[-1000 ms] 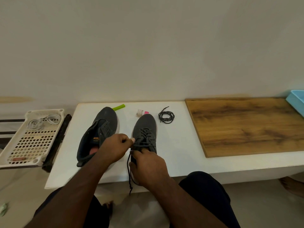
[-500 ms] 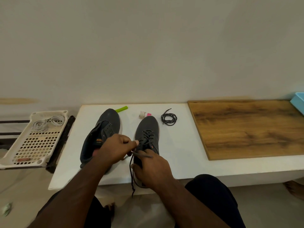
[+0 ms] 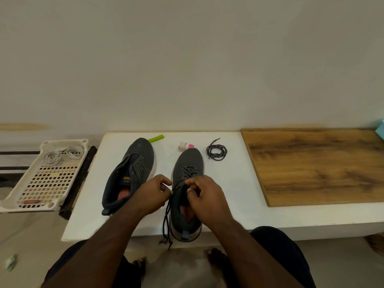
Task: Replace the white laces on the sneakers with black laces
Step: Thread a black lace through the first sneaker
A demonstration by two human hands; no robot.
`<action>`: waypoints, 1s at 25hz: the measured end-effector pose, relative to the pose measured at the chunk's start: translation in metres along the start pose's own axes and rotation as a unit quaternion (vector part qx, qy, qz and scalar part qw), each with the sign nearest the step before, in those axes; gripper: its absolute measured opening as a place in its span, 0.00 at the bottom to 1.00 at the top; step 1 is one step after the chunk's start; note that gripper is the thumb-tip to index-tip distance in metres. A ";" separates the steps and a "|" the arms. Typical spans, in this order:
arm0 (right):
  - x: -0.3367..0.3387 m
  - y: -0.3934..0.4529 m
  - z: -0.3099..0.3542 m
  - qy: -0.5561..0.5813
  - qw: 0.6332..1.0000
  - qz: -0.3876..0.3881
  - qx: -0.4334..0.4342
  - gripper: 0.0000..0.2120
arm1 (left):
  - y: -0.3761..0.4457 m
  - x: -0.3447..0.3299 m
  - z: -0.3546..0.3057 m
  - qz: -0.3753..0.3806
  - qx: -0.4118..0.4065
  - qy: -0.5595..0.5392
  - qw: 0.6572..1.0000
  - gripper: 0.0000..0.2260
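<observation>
Since a moment ago, my right hand (image 3: pixel 204 196) has come up from the side of the shoe to the top holes, and my left hand (image 3: pixel 154 194) has stayed close by the same shoe.

Far left, the white basket (image 3: pixel 12 201) holds the old white laces (image 3: pixel 62 155), so those are already out. Next comes the left sneaker (image 3: pixel 129 175) on the white table (image 3: pixel 239 194). It has no lace in it yet, and I could forget it.

My left hand is curled and pinches one end of the black lace (image 3: pixel 167 217). That end hangs down over the table edge. If I let go, it may slip back out of a hole.

The right sneaker (image 3: pixel 187 163) is laced most of the way up. My right hand pinches the lace at the top, by the opening. I may pull one side too hard, and then the two ends will not match. I may also skip a hole, since my fingers hide it.

Further right, the spare black lace (image 3: pixel 216 151) sits coiled, apart from both shoes. It could tangle when I pick it up.
</observation>
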State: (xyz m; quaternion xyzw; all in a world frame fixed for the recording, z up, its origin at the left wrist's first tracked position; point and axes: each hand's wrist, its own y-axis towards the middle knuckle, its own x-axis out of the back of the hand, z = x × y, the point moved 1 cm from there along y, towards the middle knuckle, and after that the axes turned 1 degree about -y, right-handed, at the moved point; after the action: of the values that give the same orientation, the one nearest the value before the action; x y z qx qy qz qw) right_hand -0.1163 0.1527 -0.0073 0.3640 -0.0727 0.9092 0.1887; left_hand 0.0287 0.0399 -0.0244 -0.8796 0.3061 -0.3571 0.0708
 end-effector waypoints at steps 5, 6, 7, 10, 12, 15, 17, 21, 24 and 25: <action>0.002 0.006 -0.003 -0.015 1.000 -0.001 -0.018 0.08 | 0.002 0.000 -0.005 0.028 0.014 0.025 0.999 0.04; 0.002 0.007 -0.004 -0.018 1.000 0.000 -0.018 0.09 | 0.002 0.001 -0.007 0.011 0.012 0.047 0.999 0.03; 0.002 0.007 -0.005 -0.022 1.000 0.002 -0.020 0.09 | 0.000 0.003 -0.010 -0.016 0.015 0.057 0.998 0.04; 0.003 0.008 -0.010 -0.031 0.999 0.019 -0.035 0.11 | -0.003 0.013 -0.022 -0.088 0.037 -0.092 0.991 0.07; 0.004 0.008 -0.009 -0.028 0.999 0.011 -0.033 0.10 | -0.007 0.020 -0.033 -0.088 0.018 -0.236 0.968 0.06; 0.006 0.003 0.002 0.074 0.997 -0.002 -0.010 0.09 | -0.014 0.021 -0.047 0.009 -0.004 -0.463 0.886 0.10; 0.003 -0.001 0.011 0.168 0.984 0.064 -0.011 0.12 | -0.016 0.018 -0.051 0.057 -0.007 -0.550 0.833 0.11; 0.009 0.001 0.012 0.296 0.948 0.093 -0.063 0.11 | -0.010 0.020 -0.046 0.006 0.001 -0.590 0.808 0.12; 0.029 0.007 0.001 0.422 0.898 0.011 -0.124 0.08 | -0.003 0.022 -0.033 -0.071 0.044 -0.593 0.801 0.10; 0.033 0.008 -0.002 0.454 0.881 -0.006 -0.135 0.09 | -0.002 0.022 -0.030 -0.085 0.059 -0.576 0.811 0.10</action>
State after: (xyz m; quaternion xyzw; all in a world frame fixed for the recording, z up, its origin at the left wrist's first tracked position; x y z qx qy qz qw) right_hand -0.1423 0.1552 0.0139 -0.1169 -0.0990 0.9551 0.2536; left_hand 0.0216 0.0318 0.0112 -0.9408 0.1118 0.1929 0.2552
